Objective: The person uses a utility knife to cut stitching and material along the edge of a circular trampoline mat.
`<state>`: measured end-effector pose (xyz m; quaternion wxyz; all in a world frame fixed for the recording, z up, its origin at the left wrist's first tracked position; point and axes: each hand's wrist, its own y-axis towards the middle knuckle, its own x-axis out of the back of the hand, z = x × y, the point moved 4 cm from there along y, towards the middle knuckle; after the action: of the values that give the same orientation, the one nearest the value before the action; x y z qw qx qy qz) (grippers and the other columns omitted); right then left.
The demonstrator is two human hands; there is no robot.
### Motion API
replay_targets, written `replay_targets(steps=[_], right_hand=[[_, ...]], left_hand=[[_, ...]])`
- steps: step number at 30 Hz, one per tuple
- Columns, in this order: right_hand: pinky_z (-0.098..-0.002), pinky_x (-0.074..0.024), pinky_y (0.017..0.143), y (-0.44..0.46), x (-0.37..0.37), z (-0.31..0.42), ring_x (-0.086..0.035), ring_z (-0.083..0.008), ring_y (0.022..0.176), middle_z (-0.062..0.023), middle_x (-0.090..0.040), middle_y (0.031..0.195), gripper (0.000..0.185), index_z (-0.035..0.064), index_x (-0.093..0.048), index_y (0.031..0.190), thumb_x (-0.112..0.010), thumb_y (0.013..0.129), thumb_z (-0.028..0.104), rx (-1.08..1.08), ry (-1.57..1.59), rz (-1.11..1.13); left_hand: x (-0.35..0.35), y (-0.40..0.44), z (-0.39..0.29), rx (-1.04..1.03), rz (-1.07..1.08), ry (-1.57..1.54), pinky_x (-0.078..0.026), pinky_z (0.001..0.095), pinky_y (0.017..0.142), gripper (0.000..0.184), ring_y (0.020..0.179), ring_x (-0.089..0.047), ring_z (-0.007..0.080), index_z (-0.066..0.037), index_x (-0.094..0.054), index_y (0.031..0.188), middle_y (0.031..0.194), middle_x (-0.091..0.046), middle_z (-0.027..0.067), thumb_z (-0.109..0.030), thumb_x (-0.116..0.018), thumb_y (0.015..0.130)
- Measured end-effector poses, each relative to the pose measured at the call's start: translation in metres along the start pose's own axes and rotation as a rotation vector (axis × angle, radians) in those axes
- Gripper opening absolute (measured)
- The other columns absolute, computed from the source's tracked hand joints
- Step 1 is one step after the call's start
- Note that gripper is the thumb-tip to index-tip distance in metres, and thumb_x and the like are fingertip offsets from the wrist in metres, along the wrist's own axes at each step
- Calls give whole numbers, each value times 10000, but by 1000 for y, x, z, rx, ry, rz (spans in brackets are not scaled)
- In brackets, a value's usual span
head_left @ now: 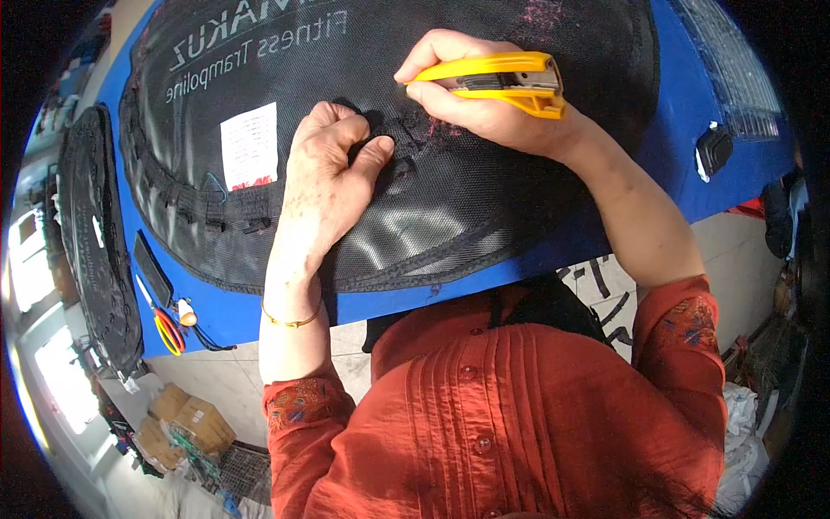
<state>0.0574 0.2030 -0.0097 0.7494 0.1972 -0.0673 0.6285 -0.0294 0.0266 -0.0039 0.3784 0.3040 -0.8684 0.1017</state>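
My right hand [475, 95] is wrapped round a yellow utility knife [510, 78], its front end near the thumb and fingertips. Left of it, my left hand [337, 164] is closed in a pinch on black strap material [399, 138] of the black mesh mat [432, 203]. Both hands are over the mat, a short gap apart. White lettering reading "Fitness Trampoline" shows upside down or mirrored on the mesh. A white paper [249, 145] lies left of my left hand.
The mat lies on a blue table [380, 303]. Scissors [164, 324] and a dark flat case [152, 266] are at the left edge, a small black object [714, 151] at the right. Another folded black mat [99, 233] stands left. Cardboard boxes [194, 424] are on the floor.
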Motion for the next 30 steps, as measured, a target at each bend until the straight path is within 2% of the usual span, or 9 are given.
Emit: replay_targets(steps=[2, 5, 7, 8, 10, 21, 26, 28, 30], right_hand=[[-287, -537, 755, 1, -1, -8, -687, -153, 842, -46, -667, 861, 102, 58, -632, 985, -682, 921, 120, 58, -10, -29], [-296, -541, 737, 1, 2, -5, -690, -170, 818, -46, -666, 850, 92, 59, -628, 973, -678, 922, 117, 200, -62, -67], [-226, -488, 685, -1, 0, -5, -604, -58, 752, 3, -633, 843, 106, 55, -633, 1057, -647, 968, 111, 258, -93, 12], [-226, -488, 685, -2, 0, -6, -604, -58, 752, 3, -633, 843, 106, 55, -633, 1057, -647, 968, 111, 257, -94, 13], [-231, -487, 689, -2, -2, -7, -603, -57, 758, 4, -628, 842, 96, 53, -633, 1048, -636, 965, 102, 267, -73, 20], [-234, -491, 713, -1, 0, 0, -605, -65, 775, 5, -630, 847, 85, 54, -644, 1017, -641, 944, 97, 348, -169, -13], [-231, -498, 720, -1, 4, 1, -616, -70, 785, -6, -654, 880, 110, 52, -644, 1041, -643, 942, 99, 218, -84, 9], [-235, -502, 718, -2, -2, 0, -624, -76, 784, -16, -661, 884, 110, 54, -649, 1036, -652, 936, 102, 375, -128, 48], [-245, -503, 715, -3, 1, 0, -629, -85, 784, -16, -642, 851, 105, 52, -649, 1025, -656, 934, 104, 342, -202, 8]], left_hand=[[0, 0, 0, 5, 0, -7, -469, 374, 779, 183, 839, -565, 278, 28, -618, 787, 850, -582, 130, -80, -763, 819], [0, -2, 2, -2, 34, 22, -436, 303, 758, 225, 824, -526, 197, 36, -576, 835, 902, -527, 73, -113, -735, 892], [-1, -2, 2, -5, 27, 12, -438, 302, 761, 226, 830, -530, 196, 37, -578, 839, 903, -530, 74, -115, -737, 892], [-1, -1, 2, -5, 28, 10, -438, 302, 761, 226, 830, -530, 196, 37, -578, 839, 903, -530, 74, -115, -737, 892], [0, 0, 2, -9, -2, -3, -467, 373, 788, 179, 845, -567, 280, 27, -619, 791, 856, -582, 129, -78, -762, 819], [0, -1, 1, 11, -4, -14, -470, 378, 780, 190, 844, -573, 288, 28, -616, 787, 862, -583, 133, -86, -765, 822], [1, -1, 2, -7, -7, 6, -473, 377, 777, 199, 842, -576, 290, 31, -614, 782, 866, -588, 135, -90, -767, 822], [1, -1, 2, -8, -17, 20, -474, 378, 779, 209, 840, -578, 291, 31, -609, 773, 867, -592, 133, -93, -769, 821], [0, -1, 4, -3, -18, 19, -475, 379, 776, 213, 836, -580, 294, 32, -606, 774, 864, -592, 133, -94, -771, 818]])
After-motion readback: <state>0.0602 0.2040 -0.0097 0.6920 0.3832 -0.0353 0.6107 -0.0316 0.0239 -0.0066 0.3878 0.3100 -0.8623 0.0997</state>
